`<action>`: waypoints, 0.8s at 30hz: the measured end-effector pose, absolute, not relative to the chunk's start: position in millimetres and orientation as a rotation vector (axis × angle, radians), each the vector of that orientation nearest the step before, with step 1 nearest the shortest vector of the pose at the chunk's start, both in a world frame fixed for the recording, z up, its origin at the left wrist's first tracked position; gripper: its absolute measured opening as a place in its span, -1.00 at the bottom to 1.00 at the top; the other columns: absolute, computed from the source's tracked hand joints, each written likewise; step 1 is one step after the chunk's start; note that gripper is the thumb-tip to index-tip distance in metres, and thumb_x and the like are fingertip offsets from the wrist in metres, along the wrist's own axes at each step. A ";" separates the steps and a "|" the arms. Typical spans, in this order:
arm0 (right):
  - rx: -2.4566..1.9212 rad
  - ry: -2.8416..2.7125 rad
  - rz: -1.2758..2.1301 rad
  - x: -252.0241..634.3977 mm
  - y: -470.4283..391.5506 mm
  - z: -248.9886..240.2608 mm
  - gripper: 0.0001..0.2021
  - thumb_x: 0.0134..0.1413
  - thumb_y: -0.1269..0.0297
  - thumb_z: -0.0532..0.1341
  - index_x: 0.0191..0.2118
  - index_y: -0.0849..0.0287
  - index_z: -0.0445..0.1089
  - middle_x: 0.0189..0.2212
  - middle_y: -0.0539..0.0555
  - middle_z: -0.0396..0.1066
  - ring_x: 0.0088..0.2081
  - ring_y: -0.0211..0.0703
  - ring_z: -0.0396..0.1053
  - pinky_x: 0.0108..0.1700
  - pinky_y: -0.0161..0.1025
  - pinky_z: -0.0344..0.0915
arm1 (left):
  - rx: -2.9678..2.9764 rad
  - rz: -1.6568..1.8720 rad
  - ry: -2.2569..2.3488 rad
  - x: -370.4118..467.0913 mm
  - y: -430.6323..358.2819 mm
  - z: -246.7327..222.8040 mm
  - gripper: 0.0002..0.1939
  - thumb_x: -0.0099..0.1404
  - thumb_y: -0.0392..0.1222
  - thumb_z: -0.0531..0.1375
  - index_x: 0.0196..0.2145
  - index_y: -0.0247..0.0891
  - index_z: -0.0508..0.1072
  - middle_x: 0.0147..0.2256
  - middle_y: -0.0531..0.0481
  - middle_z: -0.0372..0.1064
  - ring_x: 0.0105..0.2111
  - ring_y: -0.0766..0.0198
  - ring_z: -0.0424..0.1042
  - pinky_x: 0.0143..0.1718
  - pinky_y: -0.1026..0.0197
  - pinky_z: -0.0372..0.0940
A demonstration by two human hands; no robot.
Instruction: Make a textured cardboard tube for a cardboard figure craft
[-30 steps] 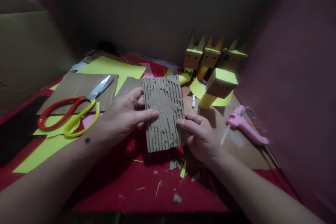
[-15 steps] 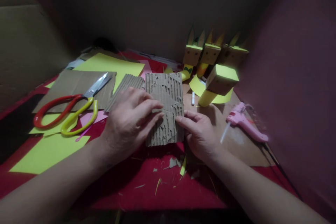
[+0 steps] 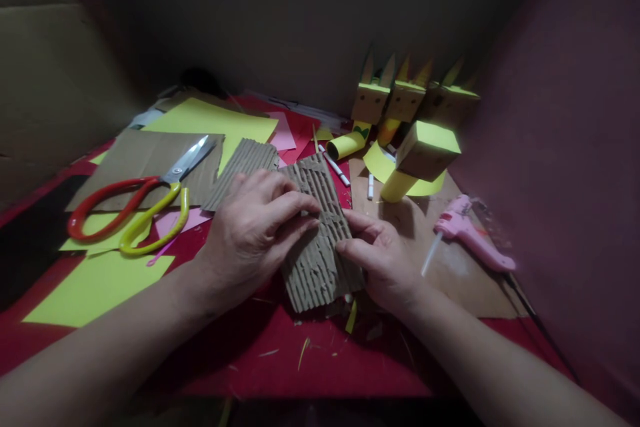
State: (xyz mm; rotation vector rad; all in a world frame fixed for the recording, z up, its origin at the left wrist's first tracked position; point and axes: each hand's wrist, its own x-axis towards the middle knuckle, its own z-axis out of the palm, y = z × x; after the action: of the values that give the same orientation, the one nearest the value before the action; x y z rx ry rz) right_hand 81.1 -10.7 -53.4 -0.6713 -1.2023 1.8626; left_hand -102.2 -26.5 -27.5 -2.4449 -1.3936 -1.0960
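A piece of corrugated cardboard [image 3: 320, 260] lies tilted between my hands, its ridges bare and ragged shreds of paper on its face. My right hand [image 3: 377, 257] grips its right edge between thumb and fingers. Over the left part of the piece, my left hand [image 3: 257, 233] is closed, thumb and forefinger pinching at its surface; any shred between the tips is too small to make out. A second ridged cardboard piece [image 3: 245, 163] lies just behind my left hand, partly covered by it.
Scissors [image 3: 173, 173] with red and yellow handles lie on flat cardboard [image 3: 133, 153] at the left, near yellow paper [image 3: 100, 290]. A pink glue gun [image 3: 467, 230] rests at the right. Several box-headed cardboard figures [image 3: 370, 103] stand behind. Paper scraps litter the red cloth [image 3: 250, 367].
The corrugated cardboard has turned counterclockwise, its lower end swinging right and nearer to me. Both hands stay on it. A white stick and a yellow tube behind it show more fully.
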 end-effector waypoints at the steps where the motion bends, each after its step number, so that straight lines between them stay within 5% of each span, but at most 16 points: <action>1: -0.673 -1.209 1.858 81.5 -10.6 -53.8 -0.64 -0.08 0.46 0.21 -0.10 0.06 0.51 -0.34 -0.02 0.53 -0.33 -0.20 0.46 -0.22 -0.20 0.39 | -2.459 -1.110 -1.382 -102.3 -26.3 -27.0 -0.91 0.27 -0.24 0.19 -0.26 -0.19 0.48 -0.30 -0.05 0.40 -0.27 0.14 0.34 -0.23 0.06 0.22; 14: -0.707 -1.286 1.851 81.4 -11.5 -59.0 -0.60 -0.06 0.50 0.17 -0.09 0.05 0.50 -0.33 -0.04 0.53 -0.34 -0.21 0.44 -0.30 -0.27 0.34 | -2.550 -1.058 -1.485 -96.9 -26.2 -26.4 -0.85 0.27 -0.31 0.13 -0.45 -0.26 0.42 -0.43 -0.04 0.34 -0.33 0.15 0.31 -0.26 0.07 0.16; 24: -0.722 -1.253 1.833 81.4 -11.7 -54.6 -0.65 -0.06 0.46 0.20 -0.11 0.05 0.51 -0.36 -0.04 0.53 -0.37 -0.22 0.43 -0.32 -0.27 0.34 | -2.518 -1.152 -1.473 -97.7 -26.5 -24.1 -0.90 0.31 -0.24 0.12 -0.35 -0.20 0.42 -0.38 -0.03 0.37 -0.31 0.15 0.32 -0.25 0.07 0.22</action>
State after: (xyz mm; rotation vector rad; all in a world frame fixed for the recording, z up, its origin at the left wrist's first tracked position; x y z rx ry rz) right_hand 81.4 -11.7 -54.6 -0.7220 -1.2532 1.8332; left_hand -97.7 -26.5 -24.1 -2.5176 -1.4734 -1.1520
